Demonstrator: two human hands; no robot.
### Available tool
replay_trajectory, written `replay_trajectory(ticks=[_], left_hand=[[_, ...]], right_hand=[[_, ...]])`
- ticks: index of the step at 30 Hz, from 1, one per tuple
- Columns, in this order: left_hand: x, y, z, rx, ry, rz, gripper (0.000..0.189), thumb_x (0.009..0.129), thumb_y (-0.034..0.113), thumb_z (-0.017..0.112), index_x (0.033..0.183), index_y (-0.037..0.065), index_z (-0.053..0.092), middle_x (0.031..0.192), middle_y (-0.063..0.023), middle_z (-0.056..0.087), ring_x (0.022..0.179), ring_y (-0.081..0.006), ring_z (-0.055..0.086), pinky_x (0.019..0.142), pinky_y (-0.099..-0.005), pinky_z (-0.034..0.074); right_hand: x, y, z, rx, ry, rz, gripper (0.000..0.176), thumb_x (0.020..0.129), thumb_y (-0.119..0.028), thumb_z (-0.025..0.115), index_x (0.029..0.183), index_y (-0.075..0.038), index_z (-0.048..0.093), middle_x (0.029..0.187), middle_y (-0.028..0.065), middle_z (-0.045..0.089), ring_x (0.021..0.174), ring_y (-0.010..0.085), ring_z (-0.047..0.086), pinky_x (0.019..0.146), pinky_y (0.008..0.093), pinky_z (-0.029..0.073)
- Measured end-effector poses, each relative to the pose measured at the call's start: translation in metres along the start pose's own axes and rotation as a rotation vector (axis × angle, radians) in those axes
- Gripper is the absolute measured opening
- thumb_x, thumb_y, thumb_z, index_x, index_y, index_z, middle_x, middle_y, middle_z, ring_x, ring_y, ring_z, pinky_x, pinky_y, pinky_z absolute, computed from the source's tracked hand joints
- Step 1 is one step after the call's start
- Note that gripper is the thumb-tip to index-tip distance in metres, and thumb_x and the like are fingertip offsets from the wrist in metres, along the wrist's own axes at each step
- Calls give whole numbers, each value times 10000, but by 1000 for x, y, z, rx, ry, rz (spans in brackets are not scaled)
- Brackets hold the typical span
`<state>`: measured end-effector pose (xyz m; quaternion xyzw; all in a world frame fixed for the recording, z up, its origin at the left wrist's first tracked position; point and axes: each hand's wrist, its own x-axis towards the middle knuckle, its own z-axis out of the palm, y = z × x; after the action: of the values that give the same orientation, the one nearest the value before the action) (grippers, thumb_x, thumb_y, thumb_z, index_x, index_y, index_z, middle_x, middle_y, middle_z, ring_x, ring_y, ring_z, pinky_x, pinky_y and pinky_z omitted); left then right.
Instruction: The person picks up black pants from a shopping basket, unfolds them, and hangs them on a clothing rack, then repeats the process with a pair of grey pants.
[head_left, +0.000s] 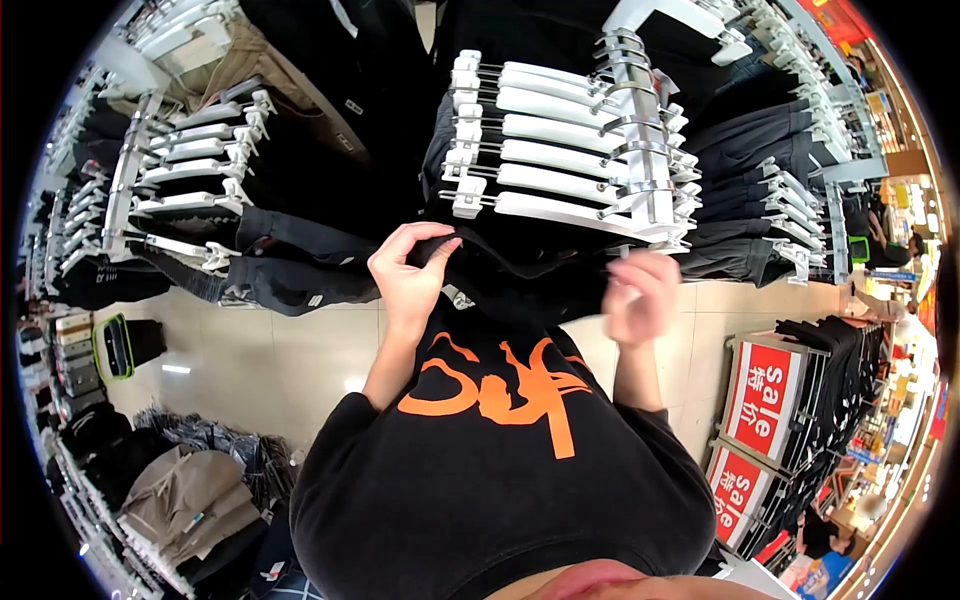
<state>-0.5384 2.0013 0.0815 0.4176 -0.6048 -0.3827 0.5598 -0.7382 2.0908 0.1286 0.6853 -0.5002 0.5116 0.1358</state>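
Note:
My left hand (408,275) is closed, thumb against fingers, on the upper edge of a black garment (525,268), which looks like a pair of trousers. That edge sags in a curve toward my right side. My right hand (642,298) is blurred by motion near the garment's other end, its fingers looking curled; whether it grips anything cannot be made out. Just beyond both hands, several white clip hangers (550,125) hang in a row from a metal rail (640,130). Dark clothes around them blend together, so the garment's lower part is hard to separate.
More hangers with black trousers (745,215) flank me on the right, and another hanger row (190,175) on the left. Red sale signs (765,395) front a rack at lower right. Folded clothes (190,500) lie at lower left. Pale tiled floor (235,350) shows between racks.

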Motion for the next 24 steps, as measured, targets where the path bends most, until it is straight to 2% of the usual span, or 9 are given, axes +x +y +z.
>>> replay_trajectory(ticks=[1, 3, 6, 9, 10, 13, 14, 21, 24], left_hand=[[0, 4, -1, 5, 10, 0, 138, 562, -41, 630, 677, 10, 571, 654, -67, 568, 606, -147, 542, 553, -204, 407], [-1, 11, -4, 49, -10, 55, 148, 551, -46, 630, 676, 10, 571, 657, -68, 570, 603, -154, 546, 552, -213, 414], [-5, 14, -6, 77, -6, 89, 163, 526, -46, 632, 664, 17, 572, 654, -65, 570, 597, -167, 550, 547, -212, 417], [-6, 14, -11, 87, 15, 98, 151, 529, -50, 624, 655, 10, 566, 650, -64, 568, 596, -161, 546, 553, -210, 411], [-6, 15, -13, 97, 5, 97, 141, 533, -56, 616, 648, 1, 560, 646, -63, 567, 596, -151, 543, 561, -208, 405], [-5, 19, -21, 128, -59, 58, 134, 530, -40, 622, 637, 1, 552, 631, -63, 558, 583, -152, 537, 545, -210, 397], [-4, 20, -22, 122, -66, 46, 128, 537, -23, 628, 632, 2, 546, 615, -60, 548, 568, -144, 526, 527, -209, 385], [1, 18, -32, 164, -107, -31, 126, 569, 28, 634, 624, -3, 525, 563, -36, 496, 520, -106, 452, 490, -204, 338], [1, 16, -34, 156, -135, -63, 139, 573, 38, 634, 627, -7, 514, 564, -30, 482, 517, -98, 429, 486, -203, 329]], right_hand=[[20, -11, 15, -64, -157, -71, 204, 644, -7, 517, 848, -21, 519, 740, 87, 515, 671, 214, 489, 615, 277, 378], [41, -16, 43, -78, -304, -78, 257, 651, -91, 569, 895, -35, 510, 805, 88, 518, 714, 237, 488, 625, 299, 377], [57, -17, 66, -165, -562, 2, 392, 663, -235, 590, 976, -37, 460, 824, 91, 519, 741, 227, 492, 642, 311, 379], [68, -14, 73, -92, -721, 117, 296, 697, -257, 564, 877, -48, 459, 668, 86, 527, 581, 236, 511, 527, 310, 401], [70, -10, 75, -60, -728, 83, 281, 707, -272, 552, 846, -50, 451, 606, 86, 509, 530, 241, 508, 486, 317, 400], [95, -10, 71, -65, -1005, 60, 336, 724, -353, 504, 744, -22, 445, 612, 113, 514, 586, 273, 516, 499, 347, 395], [93, -2, 75, -46, -970, 1, 316, 704, -349, 534, 723, -44, 453, 555, 79, 483, 495, 232, 468, 446, 305, 351], [93, -10, 75, -93, -1113, -91, 432, 664, -456, 522, 678, -29, 463, 566, 88, 501, 539, 258, 506, 466, 331, 371], [91, -8, 78, -126, -1076, -146, 440, 653, -467, 529, 649, -32, 465, 573, 90, 508, 543, 263, 510, 464, 334, 374]])
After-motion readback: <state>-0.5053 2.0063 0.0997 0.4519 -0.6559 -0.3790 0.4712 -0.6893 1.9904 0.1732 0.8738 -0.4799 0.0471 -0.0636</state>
